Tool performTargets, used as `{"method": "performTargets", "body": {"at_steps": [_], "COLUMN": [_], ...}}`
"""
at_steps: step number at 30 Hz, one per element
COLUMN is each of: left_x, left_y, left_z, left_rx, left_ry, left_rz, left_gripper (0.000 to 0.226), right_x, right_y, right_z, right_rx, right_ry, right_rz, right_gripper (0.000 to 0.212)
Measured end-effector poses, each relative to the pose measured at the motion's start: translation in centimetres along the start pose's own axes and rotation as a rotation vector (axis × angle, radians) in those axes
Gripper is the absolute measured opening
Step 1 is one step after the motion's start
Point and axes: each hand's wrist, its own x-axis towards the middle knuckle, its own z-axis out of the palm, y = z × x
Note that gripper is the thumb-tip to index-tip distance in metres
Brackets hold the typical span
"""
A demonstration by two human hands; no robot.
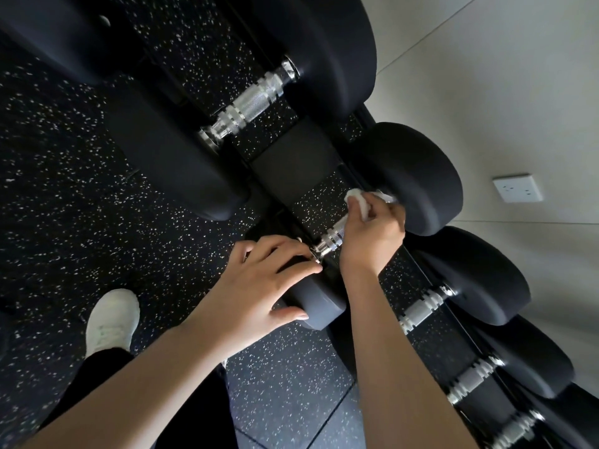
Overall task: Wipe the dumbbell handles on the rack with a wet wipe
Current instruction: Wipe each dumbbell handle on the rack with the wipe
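Now, from the head camera: the right grip (pixel 372 234) is curled round a white wet wipe (pixel 358 207) and holds it against the far end of a knurled dumbbell handle (pixel 334 236) on the rack (pixel 291 163). The left grip (pixel 259 286) lies spread and holds nothing, its fingers resting nearly straight on that dumbbell's near head (pixel 311 303). A white shoe (pixel 110 322) stands on the speckled floor (pixel 64 157). A socket (pixel 517 187) sits on the wall.

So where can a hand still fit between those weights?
Above the right hand, the gap between the wiped handle and the big dumbbell's handle is open. The floor beside the shoe is bare too. Lower right, small dumbbells sit packed.
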Motion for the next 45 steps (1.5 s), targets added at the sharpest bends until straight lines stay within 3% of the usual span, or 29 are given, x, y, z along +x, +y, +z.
{"method": "performTargets", "body": {"at_steps": [10,14,17,19,23,28,32,37,41,45], "left_x": [0.2,0.2,0.1,0.0,0.0,0.0,0.1,0.1,0.2,0.2], "left_y": [-0.1,-0.1,-0.1,-0.1,-0.3,-0.3,-0.3,-0.1,-0.1,0.0], "left_z": [-0.4,-0.3,-0.3,-0.3,-0.2,0.0,-0.1,-0.2,-0.3,-0.4], "left_rx": [-0.008,-0.004,0.003,0.01,0.007,-0.007,-0.006,0.006,0.002,0.031], "left_ry": [-0.029,-0.028,-0.026,-0.034,-0.036,-0.014,-0.013,-0.028,-0.04,-0.055], "left_rz": [0.004,-0.005,-0.009,-0.006,0.003,0.012,0.011,0.002,-0.001,-0.007], "left_gripper": [0.063,0.062,0.063,0.062,0.06,0.062,0.063,0.068,0.07,0.062], "right_x": [-2.7,-2.5,-2.3,-1.6,0.6,0.3,0.1,-1.5,0.0,-0.7], "right_y": [0.4,0.2,0.5,0.8,1.3,1.4,1.6,2.9,3.6,4.1], "right_z": [-1.2,-1.6,-1.8,-1.8,-1.9,-0.6,-0.5,-1.7,-2.2,-2.3], "right_rx": [-0.389,-0.45,-0.445,-0.388,-0.143,0.041,0.114,0.127,0.154,0.201], "right_ry": [-0.392,-0.476,-0.433,-0.311,-0.015,0.103,0.069,-0.065,0.012,-0.039], "right_rz": [-0.307,-0.391,-0.418,-0.395,-0.189,-0.018,0.021,-0.081,-0.005,0.135], "right_gripper": [0.016,0.018,0.017,0.016,0.019,0.021,0.019,0.015,0.013,0.017]}}
